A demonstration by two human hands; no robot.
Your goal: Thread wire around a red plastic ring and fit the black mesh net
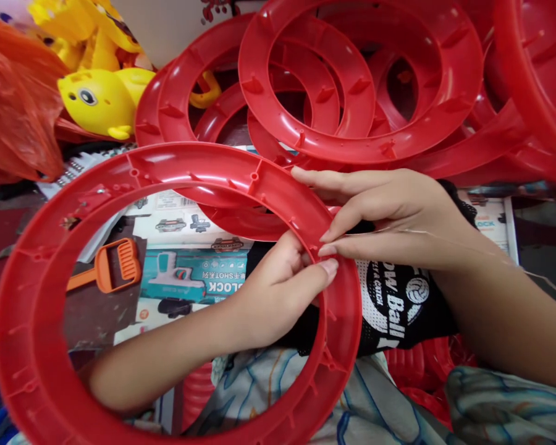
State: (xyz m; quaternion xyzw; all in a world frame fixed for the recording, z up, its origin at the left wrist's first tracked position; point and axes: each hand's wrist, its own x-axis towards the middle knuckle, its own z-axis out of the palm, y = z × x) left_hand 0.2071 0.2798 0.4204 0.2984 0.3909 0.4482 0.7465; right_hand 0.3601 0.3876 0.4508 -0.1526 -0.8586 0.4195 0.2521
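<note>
Clamping the red ring (pixel 345 309) at its R side, L hand (pixel 282 287) has its thumb flat on the face by the inner edge, other fingers curled under that edge. Ring's ribbed side faces up, above the patterned cloth (pixel 269 386) on the lap; bottom edge runs out of frame. L forearm comes up thru the ring's opening, close to the lower-L inner edge; more open room lies above the arm, twd the upper inner edge.

R hand (pixel 384 210) comes in from outside the R edge. Its thumb & nearest fingertip are pinched together at the ring's face, just beside L thumb, w/ thin thread (pixel 419 232) btwn them, trailing over the hand & off R. Another finger of R hand reaches out to the outer edge, spread apart from the pinch; can't tell if its tip touches.

Thru the opening: orange toy rake (pixel 109 269) on dark floor, next to printed boxes (pixel 189 278). Black mesh item w/ white lettering (pixel 398 303) lies under both hands, past the ring's R edge.

Tight at the far side: pile of red rings (pixel 361 148) overlaps just beyond the upper outer edge, stacked at angles & running to the R frame edge. Yellow toy (pixel 102 102) sits near the upper-L edge, orange plastic bag (pixel 18 93) just L of it.
</note>
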